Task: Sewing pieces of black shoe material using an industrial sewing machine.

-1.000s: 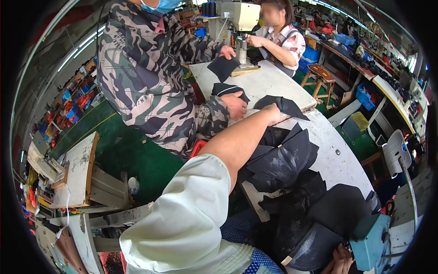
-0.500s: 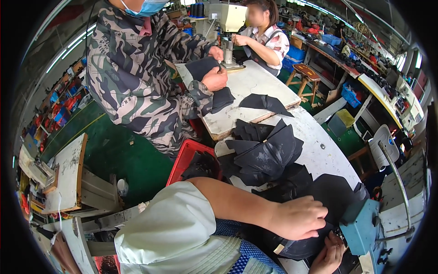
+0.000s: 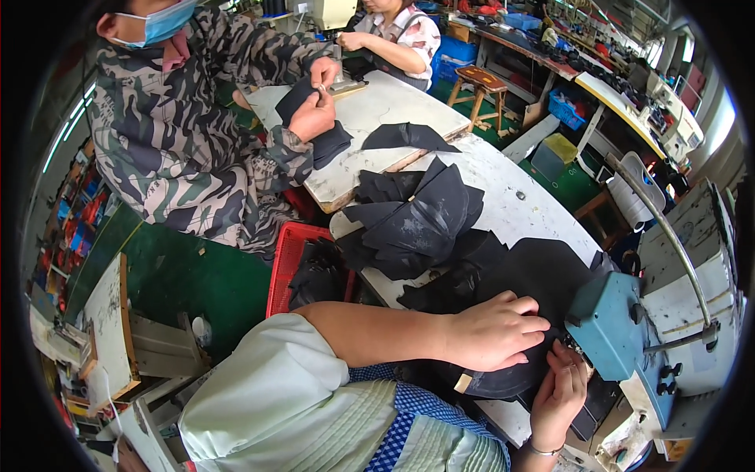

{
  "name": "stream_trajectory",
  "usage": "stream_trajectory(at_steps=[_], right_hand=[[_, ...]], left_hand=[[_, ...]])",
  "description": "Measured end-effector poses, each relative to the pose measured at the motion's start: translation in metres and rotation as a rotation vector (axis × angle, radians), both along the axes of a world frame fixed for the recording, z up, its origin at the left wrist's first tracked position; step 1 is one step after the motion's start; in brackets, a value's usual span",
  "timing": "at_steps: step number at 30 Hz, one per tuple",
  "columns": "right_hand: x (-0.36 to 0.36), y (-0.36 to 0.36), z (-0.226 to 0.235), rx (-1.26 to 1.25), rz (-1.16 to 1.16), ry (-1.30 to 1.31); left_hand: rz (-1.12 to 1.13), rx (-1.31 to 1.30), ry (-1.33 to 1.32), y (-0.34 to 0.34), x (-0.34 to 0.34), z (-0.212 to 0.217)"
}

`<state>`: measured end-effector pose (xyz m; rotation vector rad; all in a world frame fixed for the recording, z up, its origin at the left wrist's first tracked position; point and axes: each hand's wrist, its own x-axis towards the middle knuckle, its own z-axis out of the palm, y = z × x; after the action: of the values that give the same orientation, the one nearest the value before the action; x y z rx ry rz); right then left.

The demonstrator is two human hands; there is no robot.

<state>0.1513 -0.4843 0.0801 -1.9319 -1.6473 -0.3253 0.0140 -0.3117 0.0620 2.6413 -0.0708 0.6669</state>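
A wide black sheet-like piece (image 3: pixel 503 383) lies under both my hands, in front of a blue machine head (image 3: pixel 602 326). My left hand (image 3: pixel 497 334) reaches across it with bent fingers, thumb and fingertips drawn together on its surface. My right hand (image 3: pixel 560 387) is closed at the piece's edge, fingertips right beside the machine head. A small tan tab (image 3: pixel 463 383) shows on the black material below my left hand. Another broad black piece (image 3: pixel 535 267) lies just beyond my hands. What lies under the machine head is mostly hidden.
Stacked black pieces (image 3: pixel 417 224) cover part of the white table (image 3: pixel 519 185). A red basket (image 3: pixel 281 271) with black pieces stands to the left. Across the table, a person in camouflage (image 3: pixel 173 134) handles black material; another person (image 3: pixel 397 43) sits behind. A metal tube (image 3: pixel 668 259) arches at right.
The view has shifted, so the scene sits further left and the machine higher. My hands stay on the black piece beside the machine, and more of my right wrist shows.
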Motion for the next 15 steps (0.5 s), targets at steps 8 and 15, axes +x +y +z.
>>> stream_trajectory(at_steps=[8, 15], right_hand=[[0.01, 0.01, -0.001, 0.004, 0.014, -0.008], [0.018, 0.019, 0.004, -0.003, 0.027, -0.04]], left_hand=[[-0.004, -0.087, -0.064, 0.013, 0.009, -0.006], [0.015, -0.106, -0.088, 0.022, 0.017, -0.007]])
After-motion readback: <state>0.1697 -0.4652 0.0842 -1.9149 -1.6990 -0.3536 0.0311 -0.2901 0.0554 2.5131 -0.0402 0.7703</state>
